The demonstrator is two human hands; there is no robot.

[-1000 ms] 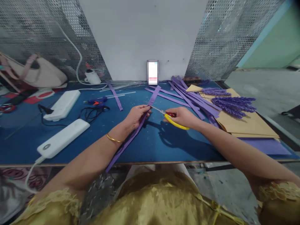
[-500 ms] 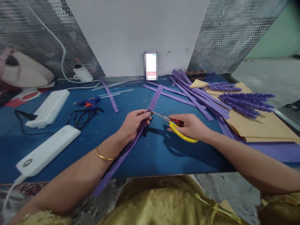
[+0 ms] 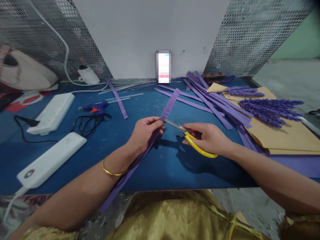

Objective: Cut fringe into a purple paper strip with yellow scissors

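Reaching in from near left, pinching a purple strip [image 3: 170,104] between the fingers of the left hand [image 3: 146,133] over the middle of the blue bench [image 3: 160,171]; slanting in from near right, curling the right hand [image 3: 208,135] around 2-tone red-and-yellow scissors [image 3: 193,143], blades pointed far left beside the left thumb.

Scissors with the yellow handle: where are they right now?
In the head view, the scissors are in the person's right hand, just right of centre, their blades at the purple strip pinched in the left hand.
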